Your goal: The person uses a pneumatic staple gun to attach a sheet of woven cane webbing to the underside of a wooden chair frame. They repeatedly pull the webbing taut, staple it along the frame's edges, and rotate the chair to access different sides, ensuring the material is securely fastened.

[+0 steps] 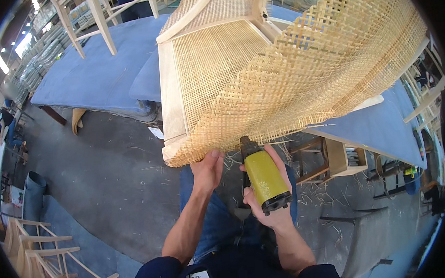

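Observation:
A wooden chair frame [170,94] stands in front of me, with woven cane in its back and seat. Across its near side lies a large loose sheet of cane webbing [300,78], rising in a curl to the right with a frayed edge. My left hand [207,171] pinches the webbing's near edge against the frame's front rail, thumb on top. In my right hand [281,217] is a yellow-green staple gun [266,174], my fingers wrapped round its handle. Its dark nose points away from me at the webbing's lower edge; whether it touches is hard to tell.
Blue-covered tables [101,65] reach left and right behind the chair. A wooden box [343,157] with strips inside stands at the right. Wooden chair frames [51,256] are stacked at lower left, near a grey bin [34,188]. Cane scraps litter the floor.

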`<control>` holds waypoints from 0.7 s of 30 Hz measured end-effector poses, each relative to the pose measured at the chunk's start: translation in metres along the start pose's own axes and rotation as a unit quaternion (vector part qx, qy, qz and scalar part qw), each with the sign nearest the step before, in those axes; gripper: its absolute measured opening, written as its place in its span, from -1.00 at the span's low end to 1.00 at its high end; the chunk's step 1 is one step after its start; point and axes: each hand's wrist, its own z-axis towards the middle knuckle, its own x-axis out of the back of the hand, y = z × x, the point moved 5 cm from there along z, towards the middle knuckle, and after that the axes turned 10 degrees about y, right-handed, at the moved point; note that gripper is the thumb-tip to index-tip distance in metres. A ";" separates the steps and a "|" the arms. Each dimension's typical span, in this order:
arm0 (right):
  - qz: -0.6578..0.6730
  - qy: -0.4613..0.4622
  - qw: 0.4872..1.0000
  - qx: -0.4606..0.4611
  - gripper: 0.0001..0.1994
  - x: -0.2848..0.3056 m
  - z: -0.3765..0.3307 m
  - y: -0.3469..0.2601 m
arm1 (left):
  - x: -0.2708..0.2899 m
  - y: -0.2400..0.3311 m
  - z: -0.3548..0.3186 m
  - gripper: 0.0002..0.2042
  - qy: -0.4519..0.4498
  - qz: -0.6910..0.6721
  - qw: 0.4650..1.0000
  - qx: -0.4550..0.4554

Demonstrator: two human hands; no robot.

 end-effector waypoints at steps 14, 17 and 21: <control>0.040 0.036 0.996 -0.070 -0.17 -0.014 -0.005 -0.018 | 0.010 -0.009 0.006 -0.38 0.032 0.157 0.987 -0.021; 0.003 0.011 0.999 -0.031 -0.16 -0.016 -0.003 -0.018 | 0.010 -0.007 0.006 -0.57 0.036 0.164 0.984 -0.054; 0.001 -0.001 0.998 0.060 -0.14 -0.021 0.002 -0.013 | 0.013 -0.008 0.006 -0.67 0.050 0.264 0.962 -0.042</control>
